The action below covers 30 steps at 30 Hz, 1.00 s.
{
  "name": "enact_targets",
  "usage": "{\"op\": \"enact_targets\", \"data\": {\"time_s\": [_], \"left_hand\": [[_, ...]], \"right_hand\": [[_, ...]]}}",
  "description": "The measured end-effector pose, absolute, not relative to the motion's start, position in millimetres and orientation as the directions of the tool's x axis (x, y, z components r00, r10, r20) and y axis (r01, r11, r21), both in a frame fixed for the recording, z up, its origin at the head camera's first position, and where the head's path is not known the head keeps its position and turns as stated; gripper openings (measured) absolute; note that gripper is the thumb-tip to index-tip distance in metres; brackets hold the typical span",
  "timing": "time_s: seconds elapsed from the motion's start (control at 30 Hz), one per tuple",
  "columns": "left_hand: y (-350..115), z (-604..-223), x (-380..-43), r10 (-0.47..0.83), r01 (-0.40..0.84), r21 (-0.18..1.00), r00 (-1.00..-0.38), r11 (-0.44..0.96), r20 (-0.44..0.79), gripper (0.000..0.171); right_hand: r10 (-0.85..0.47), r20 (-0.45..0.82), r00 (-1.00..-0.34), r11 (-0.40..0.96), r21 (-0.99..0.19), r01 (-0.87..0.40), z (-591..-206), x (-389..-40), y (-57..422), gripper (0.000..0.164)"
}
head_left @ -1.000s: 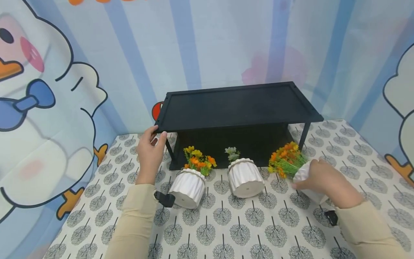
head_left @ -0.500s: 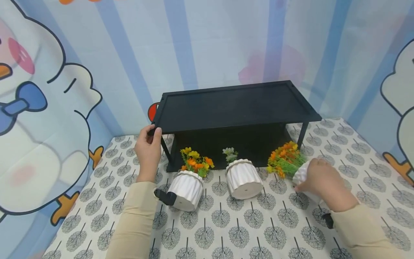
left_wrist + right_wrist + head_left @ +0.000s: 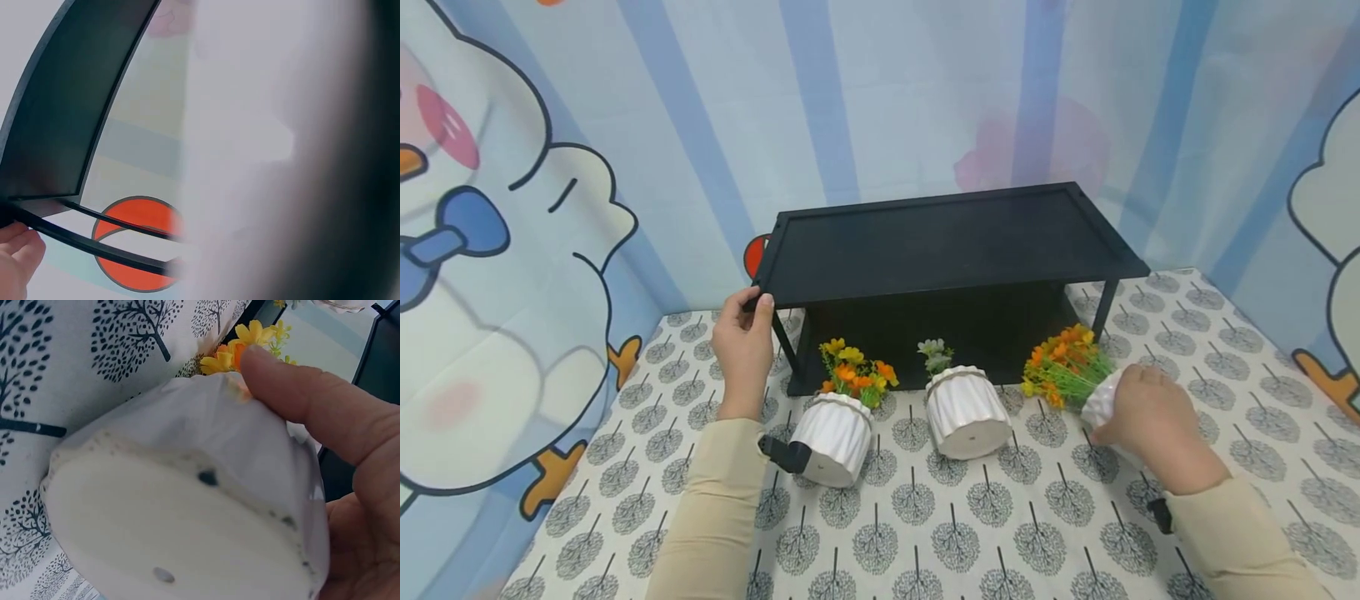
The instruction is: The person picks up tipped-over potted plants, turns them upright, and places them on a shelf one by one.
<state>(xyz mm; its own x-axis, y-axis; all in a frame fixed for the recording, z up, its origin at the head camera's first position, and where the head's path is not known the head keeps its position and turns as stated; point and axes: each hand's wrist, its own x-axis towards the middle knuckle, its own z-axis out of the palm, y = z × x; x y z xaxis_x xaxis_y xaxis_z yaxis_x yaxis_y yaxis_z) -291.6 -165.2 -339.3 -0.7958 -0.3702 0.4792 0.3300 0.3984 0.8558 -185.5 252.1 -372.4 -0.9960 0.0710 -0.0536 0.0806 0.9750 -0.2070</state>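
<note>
1. My right fingers (image 3: 306, 397) are curled round a white fluted flowerpot (image 3: 1099, 406), which lies tipped, to their left; I can't tell whether it touches the table (image 3: 955, 554).
2. Its long axis runs from the base, nearer me, to orange and yellow flowers (image 3: 1066, 367), leaning left and away, near the right front leg (image 3: 1104, 310) of the black shelf (image 3: 951, 242).
3. My left fingers (image 3: 763, 307) pinch the shelf's near left corner, well apart from that pot.

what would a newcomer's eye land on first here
Probably the cartoon bird at far left, then the central black shelf, its near left corner in the left fingers. In front, bright flowers fill the left pot and the right pot, held by the right fingers.
</note>
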Motion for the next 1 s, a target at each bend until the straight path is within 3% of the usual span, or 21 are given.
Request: {"op": "enact_targets", "data": {"time_s": [0.47,0.63,0.77,1.0], "left_hand": [[-164,-338,-291,-0.378,0.313,0.871,-0.807,0.378,0.454,0.033],[-164,-338,-290,-0.38,0.309,0.877,-0.811,0.368,0.445,0.033],[-164,-338,-289,-0.376,0.315,0.874,-0.81,0.37,0.451,0.033],[-163,-338,-289,-0.375,0.316,0.879,-0.813,0.358,0.445,0.033]], "right_hand": [[0.105,-0.079,-0.991,0.934,-0.333,0.126,-373,-185,258,0.111],[0.132,-0.083,-0.988,0.916,-0.372,0.153,-370,-182,261,0.12],[0.114,-0.057,-0.992,0.904,-0.409,0.127,-368,-178,261,0.126],[0.084,0.057,-0.995,0.855,-0.518,0.042,-367,-173,260,0.12]]}}
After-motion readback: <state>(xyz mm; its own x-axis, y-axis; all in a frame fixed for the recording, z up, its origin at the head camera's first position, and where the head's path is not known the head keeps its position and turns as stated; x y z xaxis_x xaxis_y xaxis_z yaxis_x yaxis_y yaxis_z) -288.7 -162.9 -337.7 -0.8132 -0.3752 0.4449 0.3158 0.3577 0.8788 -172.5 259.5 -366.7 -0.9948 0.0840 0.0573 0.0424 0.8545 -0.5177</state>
